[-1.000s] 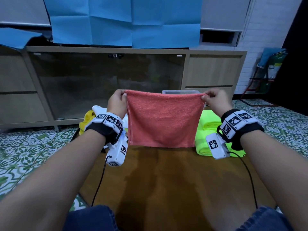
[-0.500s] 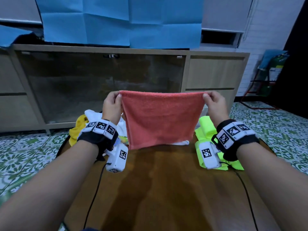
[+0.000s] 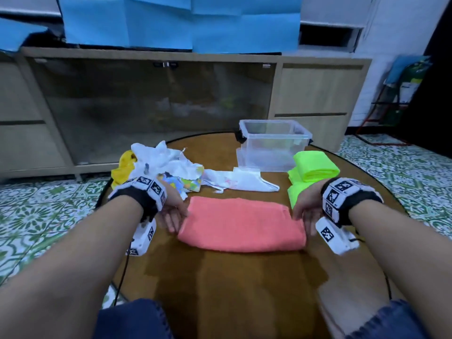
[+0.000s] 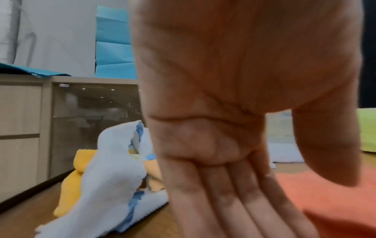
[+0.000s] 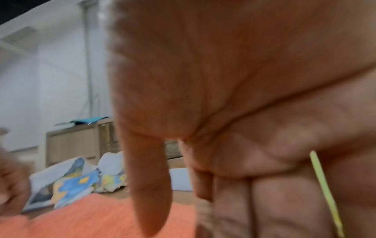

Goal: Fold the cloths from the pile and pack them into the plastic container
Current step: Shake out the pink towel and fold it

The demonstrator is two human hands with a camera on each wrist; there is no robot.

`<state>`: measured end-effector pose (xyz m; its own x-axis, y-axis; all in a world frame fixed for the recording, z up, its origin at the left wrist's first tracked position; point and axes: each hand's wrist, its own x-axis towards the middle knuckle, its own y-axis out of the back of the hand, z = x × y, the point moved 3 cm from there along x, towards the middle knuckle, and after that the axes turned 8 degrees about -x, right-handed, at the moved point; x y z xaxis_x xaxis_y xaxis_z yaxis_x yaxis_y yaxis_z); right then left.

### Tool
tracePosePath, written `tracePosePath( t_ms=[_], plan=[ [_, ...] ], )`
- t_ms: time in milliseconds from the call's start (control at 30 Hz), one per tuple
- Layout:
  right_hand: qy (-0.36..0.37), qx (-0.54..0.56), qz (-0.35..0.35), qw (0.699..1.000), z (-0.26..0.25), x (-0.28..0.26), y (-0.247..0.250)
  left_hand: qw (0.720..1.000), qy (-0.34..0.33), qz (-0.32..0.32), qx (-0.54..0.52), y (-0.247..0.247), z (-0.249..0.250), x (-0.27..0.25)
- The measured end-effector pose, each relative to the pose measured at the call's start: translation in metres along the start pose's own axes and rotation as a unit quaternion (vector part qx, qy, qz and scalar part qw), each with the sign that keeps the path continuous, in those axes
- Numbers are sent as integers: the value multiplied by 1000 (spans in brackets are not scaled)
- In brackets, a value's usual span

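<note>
A salmon-orange cloth (image 3: 241, 225) lies folded in a long band on the round wooden table (image 3: 232, 285). My left hand (image 3: 173, 217) rests at its left end and my right hand (image 3: 304, 216) at its right end. Both have straight fingers pointing down at the table. In the left wrist view the left hand's fingers (image 4: 234, 201) are flat and the thumb hangs over the orange cloth (image 4: 329, 201). The right wrist view shows the same for the right hand (image 5: 254, 201) beside the orange cloth (image 5: 91, 215). The clear plastic container (image 3: 274, 145) stands behind, lidless.
A crumpled pile of white, yellow and patterned cloths (image 3: 159, 165) sits at the back left. A white cloth (image 3: 242, 183) lies flat between the pile and the container. Folded neon-green cloths (image 3: 314, 170) are stacked at the right. A low cabinet (image 3: 159, 106) stands beyond the table.
The orange cloth, held up by its top corners before, has come down onto the table folded in half. Both hands have let go of the corners and lie straight at its ends.
</note>
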<state>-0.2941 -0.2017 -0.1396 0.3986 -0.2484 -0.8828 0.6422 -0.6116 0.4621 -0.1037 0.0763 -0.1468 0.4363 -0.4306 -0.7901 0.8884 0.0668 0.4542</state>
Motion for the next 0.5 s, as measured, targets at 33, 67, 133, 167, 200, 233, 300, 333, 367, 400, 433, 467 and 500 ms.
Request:
tracePosePath(
  t_ms=[33,67,133,167,200,233,300,333,367,400,433,467,500],
  plan=[
    [-19,-8,35,999,-6,-5,0,1000,3,26,13,2,2,2],
    [-17,-3,94,995,-13,-9,4,998,-8,64,26,3,5,4],
    [38,-38,264,963,-27,-16,17,982,-63,171,58,11,12,8],
    [66,-76,354,930,-35,-19,25,965,-97,228,82,17,17,10],
    [87,-114,423,895,-43,-21,30,947,-130,274,107,22,21,13],
    [94,-141,461,871,-50,-18,32,931,-154,304,128,25,26,16],
    [90,-176,469,861,-59,-2,32,913,-179,329,161,25,33,21],
    [80,-193,445,871,-61,8,28,911,-186,326,171,23,36,27],
    [69,-211,413,883,-62,18,24,912,-187,314,183,19,37,35],
    [59,-230,378,895,-62,28,20,913,-188,300,201,15,37,40],
    [52,-241,354,902,-61,35,17,912,-186,287,226,10,38,44],
    [48,-238,341,908,-59,38,16,908,-183,277,254,6,40,47],
    [45,-227,332,914,-58,38,16,904,-182,269,276,3,41,48]
  ],
)
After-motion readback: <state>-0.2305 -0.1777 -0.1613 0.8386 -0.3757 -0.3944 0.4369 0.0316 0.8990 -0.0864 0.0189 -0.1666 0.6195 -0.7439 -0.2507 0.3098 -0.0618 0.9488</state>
